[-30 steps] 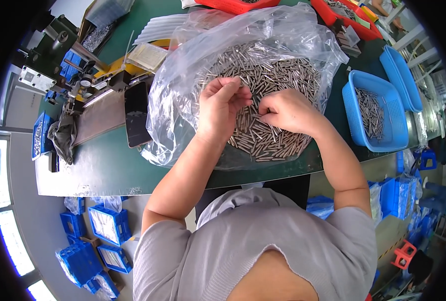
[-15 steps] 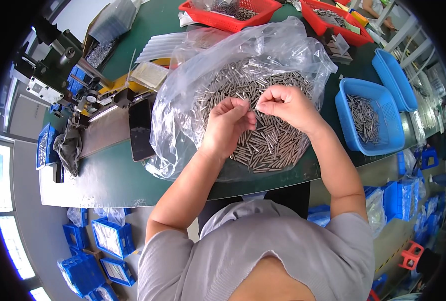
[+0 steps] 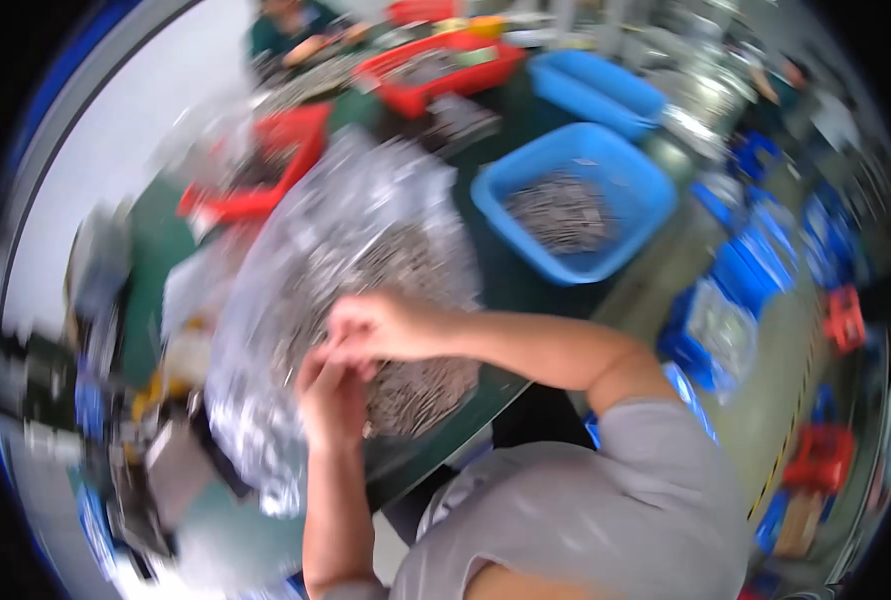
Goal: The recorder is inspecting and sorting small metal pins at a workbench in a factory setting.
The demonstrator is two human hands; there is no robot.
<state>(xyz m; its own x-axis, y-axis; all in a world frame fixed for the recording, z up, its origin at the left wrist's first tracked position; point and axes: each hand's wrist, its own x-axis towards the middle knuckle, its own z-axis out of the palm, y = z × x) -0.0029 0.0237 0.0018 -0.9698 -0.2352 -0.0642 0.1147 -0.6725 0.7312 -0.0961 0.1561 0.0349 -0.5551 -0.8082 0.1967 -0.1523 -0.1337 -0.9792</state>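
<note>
My left hand and my right hand meet above a pile of small metal pins. Their fingertips are pinched close together, and motion blur hides whatever is between them. Under and around the pile spreads a crumpled clear plastic bag. To the right of the bag, a blue basin holds more of the slim metal pins.
Beyond the first basin is a second blue basin. Red baskets with small parts line the far side of the green table. A person sits at the far end. Blue crates stand on the floor at right.
The view has swung to the right, so the table and bag appear turned and shifted left, and the picture is blurred. My hands have come together, fingertips now overlapping.
</note>
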